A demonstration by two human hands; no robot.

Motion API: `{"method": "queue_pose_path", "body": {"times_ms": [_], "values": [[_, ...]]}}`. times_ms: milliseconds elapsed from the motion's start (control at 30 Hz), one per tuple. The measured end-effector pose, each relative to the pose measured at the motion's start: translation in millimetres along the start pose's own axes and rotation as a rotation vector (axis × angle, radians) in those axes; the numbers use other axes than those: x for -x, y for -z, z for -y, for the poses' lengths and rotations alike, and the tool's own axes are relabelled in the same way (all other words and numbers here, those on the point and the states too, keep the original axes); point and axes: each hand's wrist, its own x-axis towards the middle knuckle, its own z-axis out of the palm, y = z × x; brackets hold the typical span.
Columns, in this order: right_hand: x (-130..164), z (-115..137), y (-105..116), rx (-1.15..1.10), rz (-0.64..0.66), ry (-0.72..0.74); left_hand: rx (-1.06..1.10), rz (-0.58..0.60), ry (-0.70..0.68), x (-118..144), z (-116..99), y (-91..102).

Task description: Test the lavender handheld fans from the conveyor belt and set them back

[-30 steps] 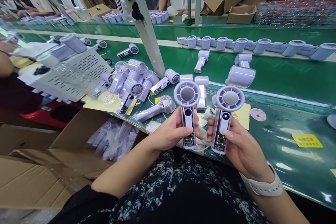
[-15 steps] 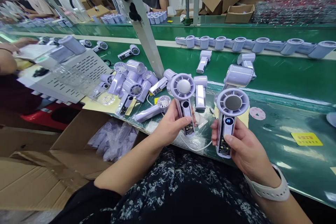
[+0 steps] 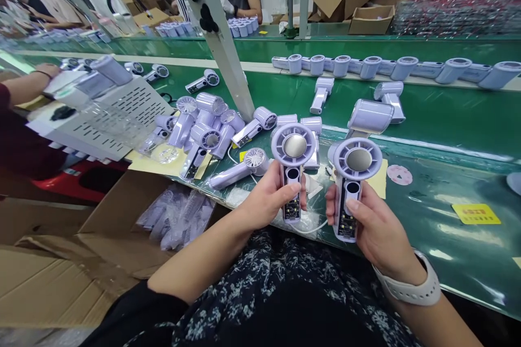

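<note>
Upright in my left hand (image 3: pixel 264 200) is a lilac handheld fan (image 3: pixel 294 145), its round head facing me and my thumb on the front of its handle. A second lilac handheld fan (image 3: pixel 358 159) is gripped by my right hand (image 3: pixel 380 230), the thumb pressing just below its dark round display. Circuit boards show in the open fronts of both handles. Just left of my left hand, another fan (image 3: pixel 232 174) lies on the bench with a white cable near it. Behind my right hand stands a fan with a large barrel-shaped head (image 3: pixel 370 116).
Several fans are piled (image 3: pixel 203 124) at left beside a slotted metal box (image 3: pixel 126 108). A row of fans (image 3: pixel 372 68) lines the green conveyor (image 3: pixel 256 84). A slanted metal post (image 3: pixel 228 54) rises ahead. An open carton (image 3: pixel 118 211) stands below left. Co-workers sit across the line.
The display on the right-hand fan, which read 20, is now dark. The left-hand fan has moved right and slightly down, closer to the other. Loose fans on the conveyor have shifted right.
</note>
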Motion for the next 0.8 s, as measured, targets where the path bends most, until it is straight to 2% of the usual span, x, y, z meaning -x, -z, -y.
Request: {"method": "queue_pose_path", "body": {"times_ms": [133, 333, 567, 700, 800], "values": [[-4.7, 0.8, -0.6, -0.044, -0.038, -0.041, 0.005, -0.004, 0.006, -0.6, 2.4, 3.1], [-6.0, 2.9, -3.1, -0.114, -0.014, -0.068, -0.002, -0.028, -0.018, 1.1, 2.0, 5.3], [-4.8, 2.0, 2.5, -0.143, 0.045, -0.041, -0.029, 0.032, -0.059, 1.3, 0.1, 9.6], [-6.8, 0.8, 6.4, -0.172, -0.008, -0.041, -0.089, -0.070, 0.049, 2.7, -0.2, 4.2], [-9.1, -1.6, 6.5, -0.227, 0.003, -0.078, -0.025, -0.111, 0.151, 3.8, 1.3, -3.8]]}}
